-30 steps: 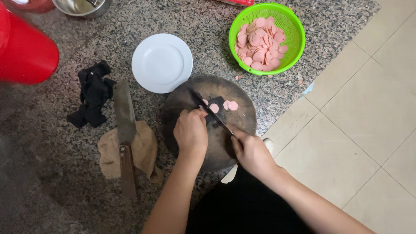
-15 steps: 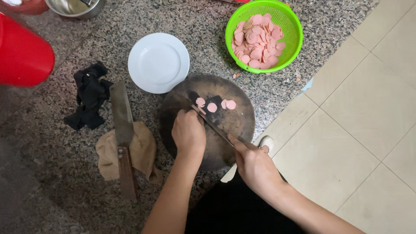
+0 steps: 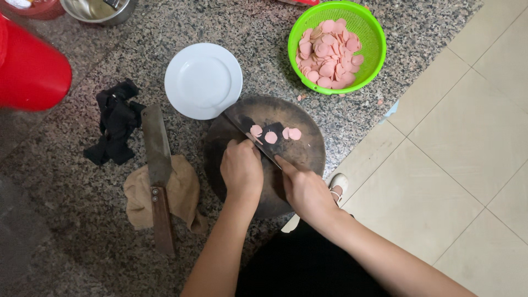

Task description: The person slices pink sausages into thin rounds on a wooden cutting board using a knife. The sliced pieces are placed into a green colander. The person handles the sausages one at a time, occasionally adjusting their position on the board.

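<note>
We count four pink slices (image 3: 270, 137) on one round board (image 3: 300, 151) | right hand (image 3: 306, 191) clamped on knife (image 3: 248, 130) | left hand (image 3: 241, 169) curled shut, contents hidden | one green colander (image 3: 375, 52), one white plate (image 3: 203, 81), one cleaver (image 3: 157, 159).

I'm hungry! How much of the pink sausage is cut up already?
A lot looks done: the green basket is piled with pink slices. In hand: the right hand works a knife on the round board, the left hand steadies something hidden, four loose slices beside the blade. How much is left is hidden. The white plate is bare.
</note>
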